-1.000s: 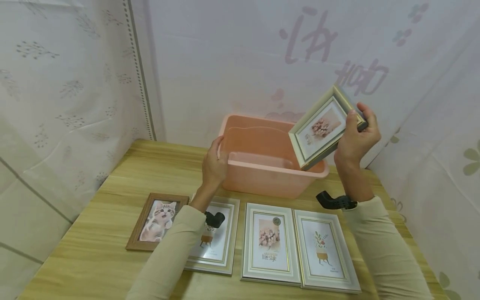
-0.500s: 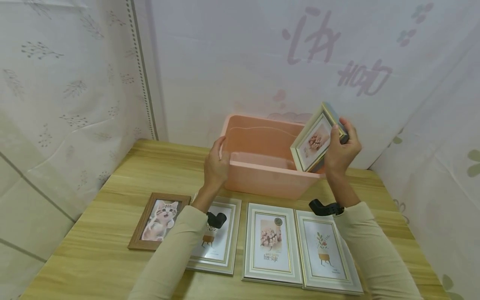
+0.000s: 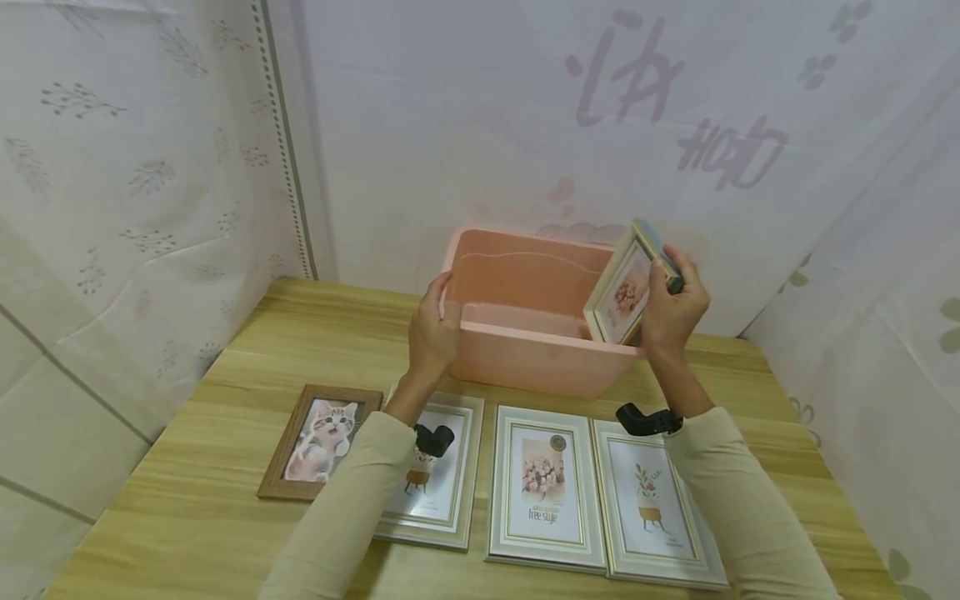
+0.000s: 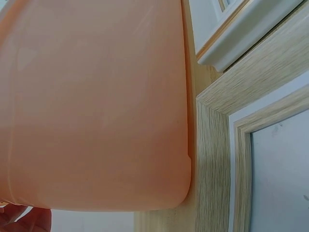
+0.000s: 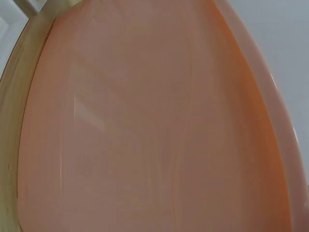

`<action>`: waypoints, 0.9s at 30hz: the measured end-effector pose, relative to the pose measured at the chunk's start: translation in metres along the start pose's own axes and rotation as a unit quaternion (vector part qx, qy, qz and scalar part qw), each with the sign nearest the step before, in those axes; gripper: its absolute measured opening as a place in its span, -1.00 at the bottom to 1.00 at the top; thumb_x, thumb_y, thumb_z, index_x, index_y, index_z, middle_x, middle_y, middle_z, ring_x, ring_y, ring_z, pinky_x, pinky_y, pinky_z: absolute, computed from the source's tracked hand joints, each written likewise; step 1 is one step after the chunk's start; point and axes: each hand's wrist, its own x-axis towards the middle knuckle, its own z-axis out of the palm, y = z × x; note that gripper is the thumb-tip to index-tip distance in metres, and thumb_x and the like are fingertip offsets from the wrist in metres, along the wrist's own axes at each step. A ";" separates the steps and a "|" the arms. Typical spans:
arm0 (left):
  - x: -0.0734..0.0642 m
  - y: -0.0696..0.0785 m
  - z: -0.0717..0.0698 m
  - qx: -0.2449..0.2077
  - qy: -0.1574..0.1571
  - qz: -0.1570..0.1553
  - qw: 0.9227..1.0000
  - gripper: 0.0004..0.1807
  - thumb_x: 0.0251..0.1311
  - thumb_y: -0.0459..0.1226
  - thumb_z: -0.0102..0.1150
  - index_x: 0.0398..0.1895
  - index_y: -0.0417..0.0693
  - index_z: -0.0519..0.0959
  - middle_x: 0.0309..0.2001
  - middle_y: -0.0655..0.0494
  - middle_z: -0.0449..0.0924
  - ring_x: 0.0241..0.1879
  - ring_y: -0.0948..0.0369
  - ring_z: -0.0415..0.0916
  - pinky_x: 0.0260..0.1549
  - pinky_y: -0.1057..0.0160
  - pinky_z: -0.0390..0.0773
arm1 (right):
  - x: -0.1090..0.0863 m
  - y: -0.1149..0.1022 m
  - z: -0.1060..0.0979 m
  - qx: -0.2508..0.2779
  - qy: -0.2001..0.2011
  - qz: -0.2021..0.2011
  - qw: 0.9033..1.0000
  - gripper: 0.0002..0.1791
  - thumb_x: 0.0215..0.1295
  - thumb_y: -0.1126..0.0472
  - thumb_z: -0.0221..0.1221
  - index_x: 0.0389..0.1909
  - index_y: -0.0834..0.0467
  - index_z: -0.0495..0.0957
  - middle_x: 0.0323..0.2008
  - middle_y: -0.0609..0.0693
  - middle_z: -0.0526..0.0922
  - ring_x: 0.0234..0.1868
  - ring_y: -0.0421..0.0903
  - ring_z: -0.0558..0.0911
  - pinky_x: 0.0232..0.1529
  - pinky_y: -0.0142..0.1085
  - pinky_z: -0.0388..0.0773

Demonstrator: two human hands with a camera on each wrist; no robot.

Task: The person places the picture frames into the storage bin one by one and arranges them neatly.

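Observation:
A pink plastic bin [image 3: 540, 362] stands at the back of the table. My left hand [image 3: 435, 329] grips its left rim, with the thumb inside or along the edge hard to make out. My right hand [image 3: 675, 308] holds a cream picture frame [image 3: 628, 292] by its upper right edge, thumb on the front. This frame shows pink flowers and leans tilted at the bin's right end, its lower part inside the bin. In the left wrist view the bin wall [image 4: 96, 106] fills much of the picture, with fingertips [image 4: 36, 221] at the lower left. The right wrist view shows mostly bin wall [image 5: 120, 121].
In front of the bin lie a brown frame [image 3: 322, 442] with a kitten picture, a pale frame [image 3: 450, 475] partly under my left forearm, and two white frames [image 3: 543, 492] side by side with the right one under my right sleeve. Patterned curtains [image 3: 420, 125] enclose the wooden table [image 3: 202, 450].
My right hand has moved left and down with the picture frame, lowering it into the bin's right end and turning it steeper. My left hand has stayed on the bin's rim.

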 end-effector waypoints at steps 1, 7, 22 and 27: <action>-0.001 0.000 0.000 -0.002 0.000 0.001 1.000 -0.42 0.28 -0.28 -0.17 0.39 -0.05 0.38 -0.13 -0.18 0.59 -0.75 0.30 -0.01 -0.78 0.31 0.07 | 0.000 0.001 -0.001 -0.004 -0.004 -0.002 1.000 -0.71 0.33 0.28 0.19 0.03 0.27 0.67 -0.66 -0.25 0.44 -0.80 -0.39 0.18 -0.73 -0.55 0.13; -0.004 0.000 0.004 -0.001 -0.002 0.002 1.000 -0.45 0.32 -0.25 -0.16 0.40 -0.04 0.38 0.27 -0.06 0.51 -0.70 0.25 0.06 -0.73 0.26 0.15 | 0.000 0.004 -0.007 -0.046 -0.041 0.015 0.998 -0.71 0.35 0.26 0.17 0.03 0.23 0.68 -0.82 -0.17 0.30 -0.85 -0.38 0.10 -0.80 -0.51 0.06; -0.003 -0.003 0.006 0.013 -0.003 0.000 1.000 -0.48 0.36 -0.25 -0.11 0.39 -0.03 0.38 0.32 -0.04 0.48 -0.69 0.20 0.09 -0.69 0.21 0.21 | -0.007 0.019 -0.023 -0.321 -0.195 -0.007 0.927 -0.67 0.32 0.20 0.09 0.01 0.26 0.61 -0.23 0.29 0.71 -0.54 0.03 0.53 -0.53 -0.15 0.41; -0.001 -0.004 0.002 0.014 0.009 0.011 1.000 -0.48 0.35 -0.24 -0.13 0.37 -0.06 0.40 0.30 -0.06 0.50 -0.71 0.20 0.07 -0.73 0.24 0.17 | -0.009 0.021 -0.024 -0.301 -0.227 0.060 0.924 -0.56 0.33 0.24 -0.03 0.20 0.28 0.41 0.11 0.29 0.53 -0.11 0.23 0.51 -0.16 0.09 0.44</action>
